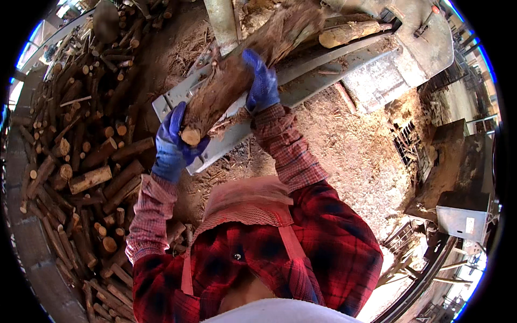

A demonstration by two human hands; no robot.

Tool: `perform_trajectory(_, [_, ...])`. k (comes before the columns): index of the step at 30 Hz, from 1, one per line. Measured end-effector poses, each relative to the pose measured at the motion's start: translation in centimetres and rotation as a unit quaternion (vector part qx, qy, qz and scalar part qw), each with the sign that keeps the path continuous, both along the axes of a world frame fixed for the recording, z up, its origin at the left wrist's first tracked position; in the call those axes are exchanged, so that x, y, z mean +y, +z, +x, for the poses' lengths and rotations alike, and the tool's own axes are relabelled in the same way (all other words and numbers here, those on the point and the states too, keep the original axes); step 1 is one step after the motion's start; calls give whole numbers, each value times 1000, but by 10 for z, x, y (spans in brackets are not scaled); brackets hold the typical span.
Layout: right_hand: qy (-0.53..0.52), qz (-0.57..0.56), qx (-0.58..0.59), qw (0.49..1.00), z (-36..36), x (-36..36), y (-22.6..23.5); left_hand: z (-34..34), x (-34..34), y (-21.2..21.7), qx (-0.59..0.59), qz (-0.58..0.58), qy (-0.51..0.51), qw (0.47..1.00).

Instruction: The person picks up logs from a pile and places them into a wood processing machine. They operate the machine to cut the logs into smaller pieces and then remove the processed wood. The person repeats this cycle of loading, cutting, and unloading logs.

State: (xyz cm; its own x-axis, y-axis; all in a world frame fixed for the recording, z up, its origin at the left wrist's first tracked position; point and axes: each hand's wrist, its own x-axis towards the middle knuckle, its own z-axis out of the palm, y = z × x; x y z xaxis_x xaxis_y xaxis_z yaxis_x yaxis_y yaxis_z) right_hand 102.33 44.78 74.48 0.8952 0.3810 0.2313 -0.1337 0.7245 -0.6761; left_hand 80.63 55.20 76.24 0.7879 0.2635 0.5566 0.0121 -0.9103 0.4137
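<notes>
A thick, rough-barked log [223, 89] slants across a grey metal trough [312, 89], its pale cut end toward me. In a blue glove, my left hand [175, 141] wraps around that near end. My right hand [262, 81], gloved in the same blue, presses against the log's right side farther up, fingers curled over the bark. The log's far end reaches the top of the view beside another, lighter log [350, 35] lying in the trough toward the machine. Its underside is hidden.
A large heap of cut logs [91, 180] fills the left side. At the upper right stands a worn metal machine housing [417, 48] with a red-knobbed lever [428, 20]. Wood chips [344, 161] cover the floor. A grey metal box [463, 218] sits at the right.
</notes>
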Motion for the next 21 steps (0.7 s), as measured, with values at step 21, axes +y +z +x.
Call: perform_trajectory(21, [92, -249, -136, 955, 26, -85, -69, 311, 22, -97, 202, 53, -82, 975])
